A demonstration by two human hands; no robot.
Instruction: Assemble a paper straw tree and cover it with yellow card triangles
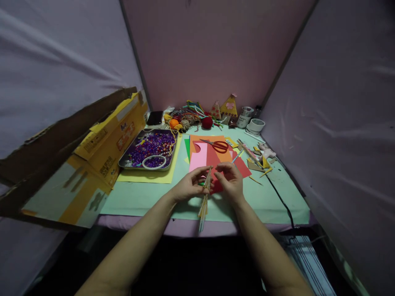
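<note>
My left hand (194,181) is closed around a thin layered cardboard piece (203,207), turned nearly edge-on so that its flat faces hardly show. The piece tapers upward, its narrow end between my hands and its lower end hanging over the table's front edge. Just right of that narrow end is my right hand (231,181), fingers curled and thumb close to the index finger; anything pinched there is too small to make out. Behind the hands lie coloured paper sheets (197,162), pink, red and orange, with red-handled scissors (219,146) on top.
A metal tray (168,166) of purple beads with a white ring (154,162) stands left, beside a yellow cardboard box (101,152). Yarn, a red ball (207,122) and a decorated triangle (229,107) line the back. Cardboard scraps (254,165) and a black cord (279,197) lie right.
</note>
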